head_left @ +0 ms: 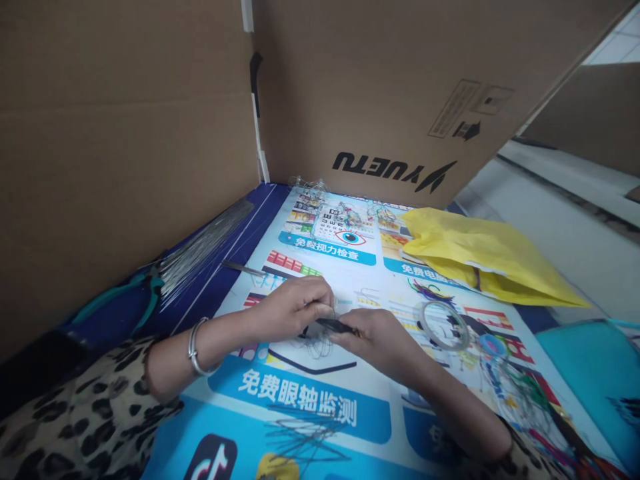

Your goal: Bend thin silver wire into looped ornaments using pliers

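Observation:
My left hand is closed, its fingers pinching a thin bent wire piece that lies over a printed poster. My right hand is closed around small dark pliers, whose tip meets the wire at my left fingertips. A silver bangle sits on my left wrist. Both hands rest together at the middle of the poster.
A bundle of straight metal wires and teal-handled pliers lie at the left. A yellow plastic bag is at the right, a roll of clear tape beside it. Cardboard walls stand behind. Loose dark wires lie near me.

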Demonstrator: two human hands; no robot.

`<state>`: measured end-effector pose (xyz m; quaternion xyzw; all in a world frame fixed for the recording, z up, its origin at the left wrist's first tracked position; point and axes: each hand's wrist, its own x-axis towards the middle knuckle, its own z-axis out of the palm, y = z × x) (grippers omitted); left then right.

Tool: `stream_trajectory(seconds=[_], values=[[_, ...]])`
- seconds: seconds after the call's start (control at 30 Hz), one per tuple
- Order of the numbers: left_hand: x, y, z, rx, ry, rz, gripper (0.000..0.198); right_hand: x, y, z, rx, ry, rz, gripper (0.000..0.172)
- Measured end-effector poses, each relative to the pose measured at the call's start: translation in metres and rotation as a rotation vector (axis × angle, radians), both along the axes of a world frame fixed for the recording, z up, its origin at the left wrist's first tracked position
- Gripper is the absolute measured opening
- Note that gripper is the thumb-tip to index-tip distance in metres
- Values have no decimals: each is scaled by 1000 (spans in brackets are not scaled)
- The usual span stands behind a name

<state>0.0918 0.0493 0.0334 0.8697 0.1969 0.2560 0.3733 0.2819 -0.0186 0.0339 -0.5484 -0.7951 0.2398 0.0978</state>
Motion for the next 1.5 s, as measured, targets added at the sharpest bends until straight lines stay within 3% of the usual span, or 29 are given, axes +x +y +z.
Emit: stream_trajectory(seconds=[0.17,0.37,0.5,1.07,1.33,1.5], values=[[-1,1,3,39,61,-53,20,3,2,-1,-18,11,30,25],[-6,10,1,123,197,66,18,22,2,1,57,-154,-16,19],[-7,13,-3,142,166,87,18,26,3,1,87,-120,-99,19],[-2,8,-7,75,184,136,17,18,1,-11,103,-28,-102,22],[-2,10,-10,-84,116,207,13,17,1,-8,78,13,-147,28],[-3,12,-13,65,132,215,14,18,2,-10,52,64,-136,31]])
